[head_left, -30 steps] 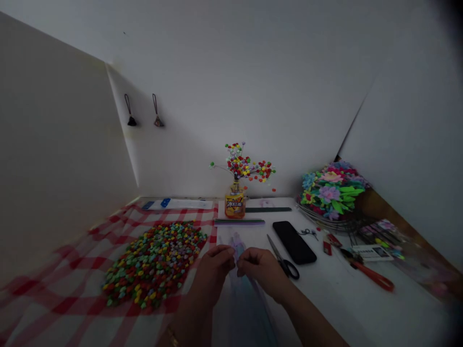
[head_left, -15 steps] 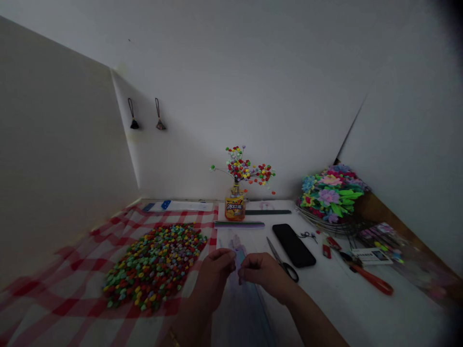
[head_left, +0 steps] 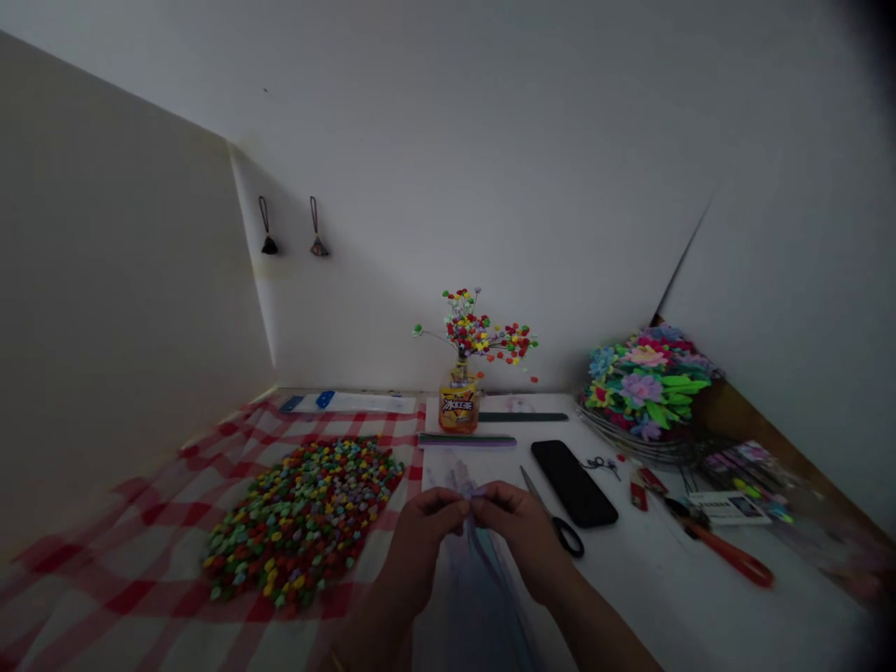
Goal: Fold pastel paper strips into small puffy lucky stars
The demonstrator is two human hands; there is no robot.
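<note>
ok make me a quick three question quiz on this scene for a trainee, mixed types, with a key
1. Which hand is nearer the scissors?
2. True or false: the phone lies beside the scissors, off the checked cloth.
3. What stands in the bottle?
A) spoons
B) sprigs with small colourful heads
C) paintbrushes

Key:
1. The right hand; the left hand is on the other side, nearer the colourful heap.
2. True.
3. B, the sprigs.
</note>
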